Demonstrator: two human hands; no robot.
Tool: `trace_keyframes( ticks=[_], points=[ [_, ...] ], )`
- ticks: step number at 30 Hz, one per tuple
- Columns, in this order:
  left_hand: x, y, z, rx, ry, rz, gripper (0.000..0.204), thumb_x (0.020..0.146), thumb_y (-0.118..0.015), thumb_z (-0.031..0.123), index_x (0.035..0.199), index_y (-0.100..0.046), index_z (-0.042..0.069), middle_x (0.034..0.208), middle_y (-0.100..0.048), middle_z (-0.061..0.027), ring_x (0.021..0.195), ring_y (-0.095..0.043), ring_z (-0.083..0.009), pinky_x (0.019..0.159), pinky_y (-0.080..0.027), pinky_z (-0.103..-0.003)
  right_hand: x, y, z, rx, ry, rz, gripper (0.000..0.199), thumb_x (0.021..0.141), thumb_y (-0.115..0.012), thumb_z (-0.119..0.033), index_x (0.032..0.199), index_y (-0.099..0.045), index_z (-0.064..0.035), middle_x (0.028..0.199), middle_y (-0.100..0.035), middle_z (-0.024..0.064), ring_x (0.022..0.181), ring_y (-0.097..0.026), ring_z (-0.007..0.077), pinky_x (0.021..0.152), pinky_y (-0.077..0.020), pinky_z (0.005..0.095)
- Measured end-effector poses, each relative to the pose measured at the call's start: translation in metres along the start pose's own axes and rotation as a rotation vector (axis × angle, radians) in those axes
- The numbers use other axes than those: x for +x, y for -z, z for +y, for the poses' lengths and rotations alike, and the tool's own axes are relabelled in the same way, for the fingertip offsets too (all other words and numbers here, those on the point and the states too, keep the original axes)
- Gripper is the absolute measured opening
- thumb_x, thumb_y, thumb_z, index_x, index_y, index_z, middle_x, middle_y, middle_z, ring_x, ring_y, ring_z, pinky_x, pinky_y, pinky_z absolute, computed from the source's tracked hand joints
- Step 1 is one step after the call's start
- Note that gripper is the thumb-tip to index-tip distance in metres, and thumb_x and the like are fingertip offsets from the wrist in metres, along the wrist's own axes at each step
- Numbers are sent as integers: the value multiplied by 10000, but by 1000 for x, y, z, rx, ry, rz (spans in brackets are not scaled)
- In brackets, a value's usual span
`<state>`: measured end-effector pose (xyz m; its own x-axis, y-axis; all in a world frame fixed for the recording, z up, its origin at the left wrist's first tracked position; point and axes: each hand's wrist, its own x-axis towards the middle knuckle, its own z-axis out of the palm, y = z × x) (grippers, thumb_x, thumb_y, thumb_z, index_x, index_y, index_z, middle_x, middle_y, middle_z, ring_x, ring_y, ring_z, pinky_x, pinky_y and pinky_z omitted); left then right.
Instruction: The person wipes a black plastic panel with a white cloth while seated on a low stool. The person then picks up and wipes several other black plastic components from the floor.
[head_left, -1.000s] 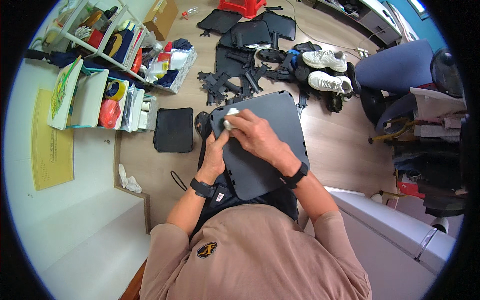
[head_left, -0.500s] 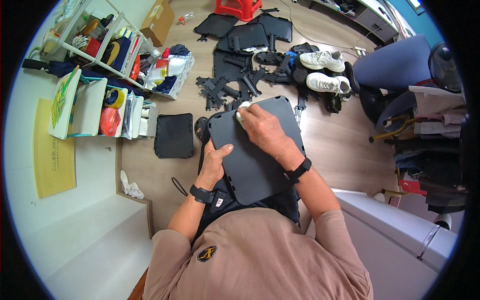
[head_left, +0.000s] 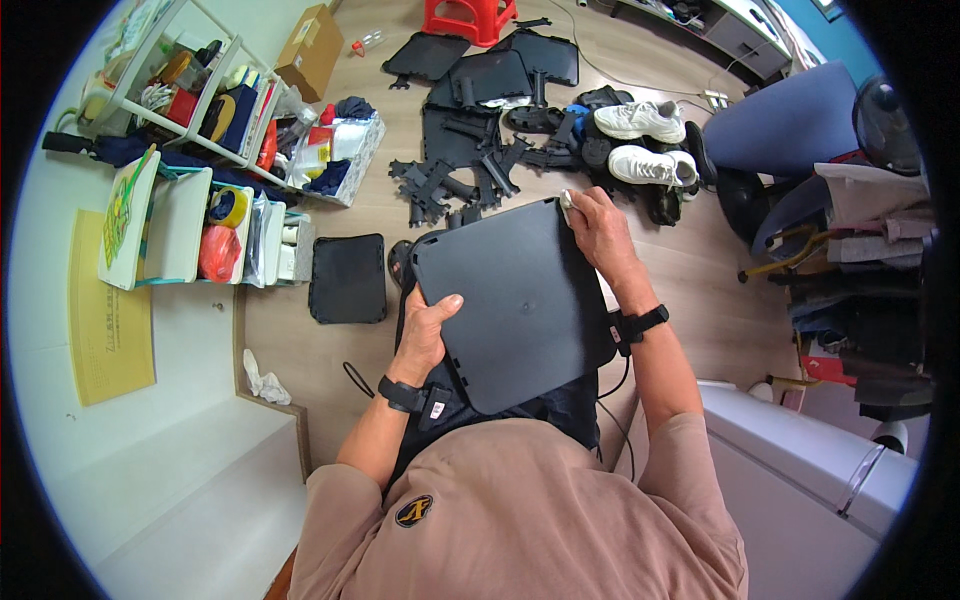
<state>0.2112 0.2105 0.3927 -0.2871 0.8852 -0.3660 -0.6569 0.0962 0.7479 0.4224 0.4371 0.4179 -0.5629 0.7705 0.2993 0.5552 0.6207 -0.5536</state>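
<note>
The person wears a tan short-sleeved shirt (head_left: 520,520) with a small dark round badge (head_left: 413,511) on the chest. Each wrist carries a black band — one on the left (head_left: 400,394), one on the right (head_left: 640,322). Both forearms are bare, and the trousers (head_left: 560,412) look dark.

- The room is bright and evenly lit, and the light looks soft and seems to come from above.
- Shadows are weak; only a soft one lies under the black panel (head_left: 515,300).
- The matt panel shows a faint pale sheen, no hard glare.
- The middle of the picture is sharp, without motion blur.
- The fisheye lens bends the shelf (head_left: 190,70) and the white cabinet (head_left: 800,470) near the rim.
- A black round border cuts off the corners.
</note>
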Motion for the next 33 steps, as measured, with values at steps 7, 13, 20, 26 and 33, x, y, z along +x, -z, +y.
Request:
trace_keyframes(
  ticks=[7,13,20,26,33],
  points=[
    [-1,-2,0,11,-10,15,602,852,-742,65,1419,-542,39,1297,-668,-112,1161,-660,-245,1014,-552,-418,-33,9,-7,-29,20,-35,262,941,-668,-41,1200,-659,-2,973,-614,185,851,-664,403,748,-552,462],
    [-1,0,-1,26,5,27,587,855,-747,68,1409,-554,39,1292,-675,-115,1154,-665,-251,1009,-554,-412,-90,30,-15,10,5,-62,339,900,-683,28,1237,-655,3,982,-631,183,823,-667,383,739,-551,433],
    [-1,2,-1,60,-10,33,556,867,-739,51,1395,-568,34,1302,-675,-120,1164,-662,-263,1031,-542,-424,-155,41,-24,21,22,-64,413,866,-689,63,1271,-653,-10,1050,-659,180,869,-693,362,746,-580,419],
    [0,3,-3,45,-21,22,528,869,-720,25,1380,-584,29,1290,-683,-118,1152,-671,-259,1031,-542,-418,-198,46,-33,30,-30,-106,395,867,-693,62,1257,-651,18,1044,-659,166,896,-685,349,765,-586,410],
    [1,5,-5,29,-22,25,541,873,-715,9,1395,-571,30,1307,-672,-121,1165,-665,-267,1035,-546,-422,-220,50,-48,54,-98,-90,378,872,-689,53,1246,-657,9,1039,-652,165,900,-679,348,768,-582,412]
  ],
)
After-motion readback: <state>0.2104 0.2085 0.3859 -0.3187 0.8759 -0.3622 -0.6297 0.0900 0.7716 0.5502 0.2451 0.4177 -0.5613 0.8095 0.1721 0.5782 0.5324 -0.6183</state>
